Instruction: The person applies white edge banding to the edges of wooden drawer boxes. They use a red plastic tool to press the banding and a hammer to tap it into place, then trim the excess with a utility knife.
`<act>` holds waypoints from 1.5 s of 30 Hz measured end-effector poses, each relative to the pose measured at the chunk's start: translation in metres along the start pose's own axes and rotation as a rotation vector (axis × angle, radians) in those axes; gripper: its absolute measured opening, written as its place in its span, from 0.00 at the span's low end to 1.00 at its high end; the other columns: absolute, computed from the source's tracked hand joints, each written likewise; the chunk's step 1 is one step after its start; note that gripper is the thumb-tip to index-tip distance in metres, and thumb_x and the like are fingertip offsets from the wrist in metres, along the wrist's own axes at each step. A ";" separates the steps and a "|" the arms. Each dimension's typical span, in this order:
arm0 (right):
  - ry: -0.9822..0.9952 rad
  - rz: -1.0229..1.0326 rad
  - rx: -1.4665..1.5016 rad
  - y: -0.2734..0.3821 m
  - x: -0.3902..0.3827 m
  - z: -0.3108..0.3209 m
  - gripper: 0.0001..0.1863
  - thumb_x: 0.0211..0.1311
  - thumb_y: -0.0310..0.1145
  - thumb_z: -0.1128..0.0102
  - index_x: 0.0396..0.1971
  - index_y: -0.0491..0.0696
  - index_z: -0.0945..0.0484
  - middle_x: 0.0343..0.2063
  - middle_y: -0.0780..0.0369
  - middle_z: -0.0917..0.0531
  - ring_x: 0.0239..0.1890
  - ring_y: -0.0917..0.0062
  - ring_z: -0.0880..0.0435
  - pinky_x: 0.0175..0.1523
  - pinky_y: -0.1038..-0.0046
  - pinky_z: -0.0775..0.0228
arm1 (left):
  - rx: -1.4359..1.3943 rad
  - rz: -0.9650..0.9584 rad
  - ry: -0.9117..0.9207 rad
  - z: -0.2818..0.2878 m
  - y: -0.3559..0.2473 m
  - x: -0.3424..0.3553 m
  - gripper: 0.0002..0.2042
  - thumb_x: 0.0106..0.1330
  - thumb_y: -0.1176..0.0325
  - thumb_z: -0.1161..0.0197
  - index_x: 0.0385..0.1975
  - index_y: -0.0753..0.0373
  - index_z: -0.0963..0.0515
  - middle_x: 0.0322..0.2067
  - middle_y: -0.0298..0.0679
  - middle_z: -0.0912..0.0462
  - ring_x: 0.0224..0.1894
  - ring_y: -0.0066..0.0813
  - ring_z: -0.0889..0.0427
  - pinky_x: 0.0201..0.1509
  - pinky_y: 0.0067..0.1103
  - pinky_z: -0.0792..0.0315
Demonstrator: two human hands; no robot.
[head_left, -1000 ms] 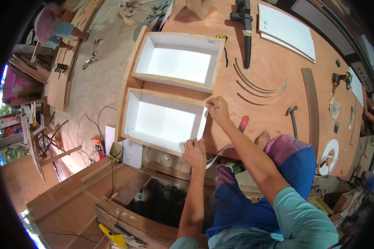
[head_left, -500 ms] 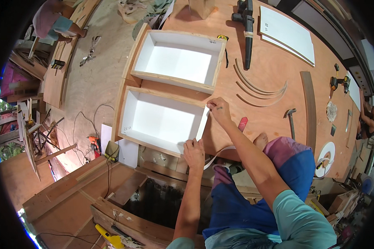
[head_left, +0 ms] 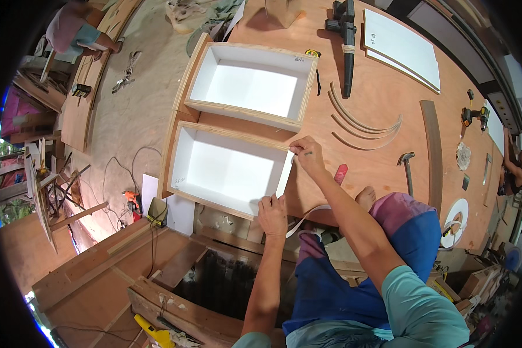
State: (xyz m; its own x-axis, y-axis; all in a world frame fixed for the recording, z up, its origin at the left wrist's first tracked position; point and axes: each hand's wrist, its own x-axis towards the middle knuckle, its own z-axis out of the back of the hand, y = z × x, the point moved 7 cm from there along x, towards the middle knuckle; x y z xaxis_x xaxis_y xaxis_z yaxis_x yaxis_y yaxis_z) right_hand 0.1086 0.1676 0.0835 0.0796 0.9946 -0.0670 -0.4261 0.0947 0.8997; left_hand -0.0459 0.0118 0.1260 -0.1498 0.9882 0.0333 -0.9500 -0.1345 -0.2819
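Note:
A white edge banding strip lies along the right rim of the nearer drawer box, which is wooden with a white inside. My right hand pinches the strip at the drawer's far right corner. At the near right corner my left hand has its fingers closed on the strip, hiding part of the rim there. From the left hand a loose tail of banding curves off to the right over the table edge. A second drawer box stands just beyond the first.
On the wooden worktop are several curved strips, a hammer, a black blower, a tape measure, white panels, a drill and a banding roll. Another person is at the far left.

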 end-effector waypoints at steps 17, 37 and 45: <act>-0.201 -0.459 0.554 -0.043 -0.050 -0.023 0.10 0.63 0.25 0.40 0.42 0.38 0.18 0.31 0.61 0.15 0.27 0.80 0.18 0.36 0.77 0.24 | 0.043 0.007 0.031 -0.003 -0.005 0.002 0.13 0.66 0.58 0.38 0.30 0.62 0.22 0.32 0.39 0.28 0.38 0.40 0.24 0.32 0.37 0.25; -0.172 -0.371 0.255 -0.020 -0.034 -0.013 0.10 0.58 0.25 0.39 0.39 0.38 0.19 0.28 0.51 0.14 0.30 0.68 0.14 0.38 0.69 0.23 | 0.057 0.003 0.041 -0.002 -0.002 0.003 0.13 0.66 0.59 0.38 0.30 0.64 0.23 0.32 0.40 0.28 0.37 0.41 0.25 0.33 0.37 0.26; -0.146 -0.422 0.231 -0.032 -0.026 -0.013 0.15 0.53 0.30 0.32 0.38 0.37 0.18 0.27 0.53 0.15 0.30 0.69 0.15 0.38 0.70 0.24 | 0.042 -0.019 0.046 -0.004 -0.005 0.003 0.13 0.68 0.59 0.39 0.30 0.64 0.23 0.33 0.40 0.29 0.38 0.41 0.25 0.34 0.37 0.25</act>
State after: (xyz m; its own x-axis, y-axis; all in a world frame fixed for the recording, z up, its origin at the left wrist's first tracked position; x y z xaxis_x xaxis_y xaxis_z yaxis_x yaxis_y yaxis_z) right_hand 0.1089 0.1397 0.0511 0.3340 0.8539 -0.3990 -0.1202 0.4585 0.8805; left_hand -0.0403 0.0159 0.1235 -0.1197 0.9928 -0.0058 -0.9634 -0.1176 -0.2411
